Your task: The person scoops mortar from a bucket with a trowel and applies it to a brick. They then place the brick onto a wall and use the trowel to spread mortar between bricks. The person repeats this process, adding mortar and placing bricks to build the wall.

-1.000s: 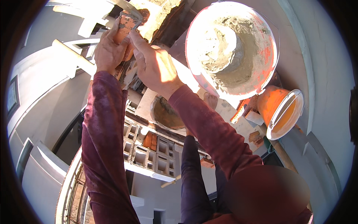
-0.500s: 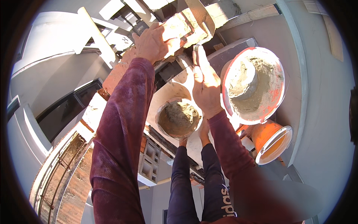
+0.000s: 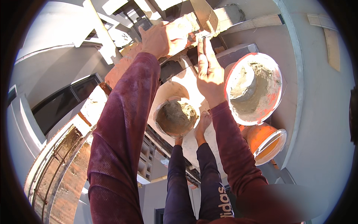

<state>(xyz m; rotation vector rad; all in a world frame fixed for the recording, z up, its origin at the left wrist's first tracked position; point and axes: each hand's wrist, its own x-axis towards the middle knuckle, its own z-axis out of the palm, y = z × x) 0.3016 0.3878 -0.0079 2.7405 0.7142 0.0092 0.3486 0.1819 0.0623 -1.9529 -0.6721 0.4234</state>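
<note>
Up at the top of the wall, my left hand [image 3: 158, 40] is closed round a mortar-smeared brick [image 3: 184, 27] in strong sunlight; glare hides part of its fingers. My right hand [image 3: 210, 80] grips a trowel, and its fingers point up toward the wall. The trowel's blade [image 3: 204, 15] stands tilted against the mortar just right of the brick. Its handle is mostly hidden by my fingers. Fresh mortar [image 3: 228, 15] lies along the wall top beyond the blade.
A bucket of mortar [image 3: 158, 125] stands by my bare feet. At right is a larger red-rimmed bucket [image 3: 276, 98] with mortar, above a tipped orange bucket [image 3: 257, 141]. Hollow blocks [image 3: 144, 162] show lower down. At left runs a ledge with rusty reinforcing bars [image 3: 56, 164].
The trowel blade has turned and now shows more of its flat face near the brick. Both hands sit slightly farther right in view. More of my right foot shows.
</note>
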